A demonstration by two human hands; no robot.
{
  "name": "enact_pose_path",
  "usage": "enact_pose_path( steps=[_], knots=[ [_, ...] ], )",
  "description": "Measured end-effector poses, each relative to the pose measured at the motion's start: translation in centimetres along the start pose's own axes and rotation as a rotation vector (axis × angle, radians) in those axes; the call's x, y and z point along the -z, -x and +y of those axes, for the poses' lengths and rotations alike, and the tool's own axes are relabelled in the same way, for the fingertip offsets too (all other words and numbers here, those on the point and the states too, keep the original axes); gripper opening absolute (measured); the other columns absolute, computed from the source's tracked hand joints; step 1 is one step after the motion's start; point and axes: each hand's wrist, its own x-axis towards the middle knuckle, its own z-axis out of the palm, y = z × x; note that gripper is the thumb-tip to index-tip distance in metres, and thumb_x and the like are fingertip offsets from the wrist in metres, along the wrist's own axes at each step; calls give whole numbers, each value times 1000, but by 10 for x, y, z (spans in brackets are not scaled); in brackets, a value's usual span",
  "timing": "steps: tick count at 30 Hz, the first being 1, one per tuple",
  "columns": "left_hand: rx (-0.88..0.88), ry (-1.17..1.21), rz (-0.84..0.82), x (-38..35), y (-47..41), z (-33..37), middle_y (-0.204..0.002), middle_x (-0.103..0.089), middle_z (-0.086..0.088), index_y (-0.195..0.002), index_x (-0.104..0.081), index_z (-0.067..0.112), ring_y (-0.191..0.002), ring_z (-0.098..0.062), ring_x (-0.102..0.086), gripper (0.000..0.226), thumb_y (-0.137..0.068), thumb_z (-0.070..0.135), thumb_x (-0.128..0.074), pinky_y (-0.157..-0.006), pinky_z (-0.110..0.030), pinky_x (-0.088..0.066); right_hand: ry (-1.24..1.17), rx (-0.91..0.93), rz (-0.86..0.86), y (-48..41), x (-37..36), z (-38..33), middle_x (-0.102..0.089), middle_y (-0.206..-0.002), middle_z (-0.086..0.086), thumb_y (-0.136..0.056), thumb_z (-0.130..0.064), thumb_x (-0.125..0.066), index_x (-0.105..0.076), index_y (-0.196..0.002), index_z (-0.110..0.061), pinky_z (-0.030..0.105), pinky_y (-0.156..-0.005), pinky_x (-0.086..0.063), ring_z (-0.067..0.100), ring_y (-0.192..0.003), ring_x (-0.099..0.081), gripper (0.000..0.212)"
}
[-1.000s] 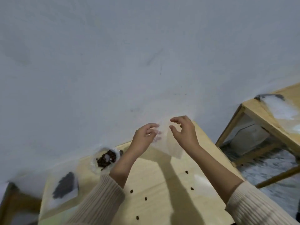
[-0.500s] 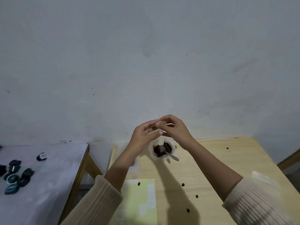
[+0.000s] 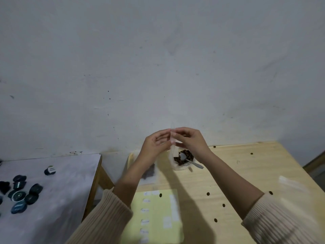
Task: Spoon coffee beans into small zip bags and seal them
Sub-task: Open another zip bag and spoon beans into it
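Note:
A small clear zip bag (image 3: 173, 147) hangs edge-on between my two hands, raised above the wooden table (image 3: 246, 173). My left hand (image 3: 155, 144) pinches its top from the left, and my right hand (image 3: 190, 140) pinches it from the right. Just below them stands a clear container of coffee beans (image 3: 183, 160) with a metal spoon (image 3: 190, 161) lying in it, handle pointing right. A filled bag of beans (image 3: 149, 171) lies flat on the table, partly hidden behind my left forearm.
A yellow sheet with white labels (image 3: 158, 215) lies near the front of the table. Loose beans (image 3: 208, 193) are scattered over the wood. More clear bags (image 3: 292, 184) lie at the right. A white-covered side table (image 3: 61, 191) at left carries several dark coffee capsules (image 3: 19, 194).
The view swung from the right to face the table squarely. My hands came together on the bag's top, directly above the bean container.

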Motion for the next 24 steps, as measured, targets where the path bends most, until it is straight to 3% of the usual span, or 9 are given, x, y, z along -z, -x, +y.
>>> enact_pose_path(
  steps=[3, 6, 13, 19, 24],
  knots=[
    [6, -93, 37, -5, -3, -8, -106, -67, -5, -117, -60, 13, -91, -4, -66, 34, -85, 3, -64, -74, -17, -53, 59, -16, 132, -3, -3, 10, -65, -77, 14, -81, -3, -68, -70, -86, -2, 37, -82, -57, 26, -82, -66, 6],
    [-49, -302, 186, -12, -4, -18, -102, -68, -6, -115, -64, 6, -86, -4, -65, 29, -86, 2, -59, -81, -15, -52, 115, -38, 207, -3, -5, 16, -63, -69, 9, -82, 0, -65, -70, -81, -4, 34, -79, -57, 23, -72, -67, 7],
    [-104, -473, 289, -22, -4, -32, -91, -70, -8, -110, -67, 2, -83, -15, -66, 25, -86, 2, -59, -83, -25, -53, 289, -51, 292, -2, -2, 24, -65, -65, 4, -81, 3, -63, -69, -77, -7, 9, -56, -48, 12, -59, -66, 12],
    [-97, -482, 336, -30, -3, -42, -85, -70, -11, -104, -69, -1, -80, -22, -66, 22, -84, -1, -60, -78, -34, -53, 405, -63, 292, -4, 1, 29, -67, -69, 11, -80, 4, -61, -70, -77, -5, 17, -62, -53, 22, -64, -67, 13],
    [-70, -400, 386, -38, -7, -42, -91, -72, -8, -103, -69, 1, -81, -12, -65, 22, -83, -1, -61, -79, -22, -53, 474, 0, 338, -4, 5, 34, -69, -71, 9, -81, 0, -59, -69, -76, -9, 28, -73, -55, 22, -72, -68, 14]
  ],
)
